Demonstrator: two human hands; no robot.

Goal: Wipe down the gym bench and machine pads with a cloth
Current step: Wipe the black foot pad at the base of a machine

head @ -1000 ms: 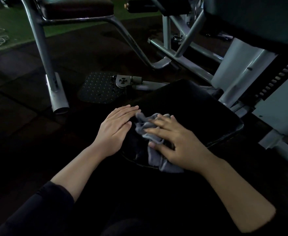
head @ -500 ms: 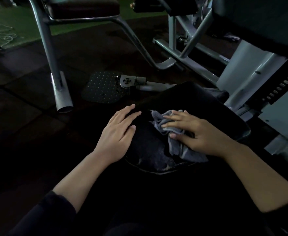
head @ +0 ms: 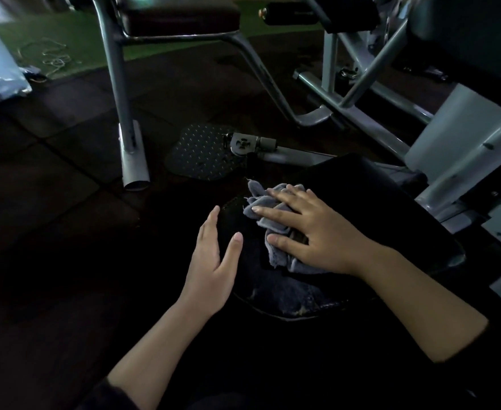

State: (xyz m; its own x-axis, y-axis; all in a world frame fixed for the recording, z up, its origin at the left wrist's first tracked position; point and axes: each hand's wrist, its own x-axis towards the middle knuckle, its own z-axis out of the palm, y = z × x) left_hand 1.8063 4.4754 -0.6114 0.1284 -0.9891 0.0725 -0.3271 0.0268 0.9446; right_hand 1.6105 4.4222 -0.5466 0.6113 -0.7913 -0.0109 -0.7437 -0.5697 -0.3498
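- Head view: right hand [head: 317, 232] presses the grey cloth [head: 270, 226] flat-fingered onto the dark seat pad [head: 361, 208], near its left edge.
- Since a second ago the cloth has slid farther up the pad.
- Left hand [head: 213, 261], fingers straight and holding nothing, has turned on edge at the pad's left side; contact unclear.
- Judgement: wiping stroke under way; far right of pad likely still to do.

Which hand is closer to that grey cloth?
Right. The right hand presses flat on the grey cloth atop the black pad; the left hand is open beside it, not touching.
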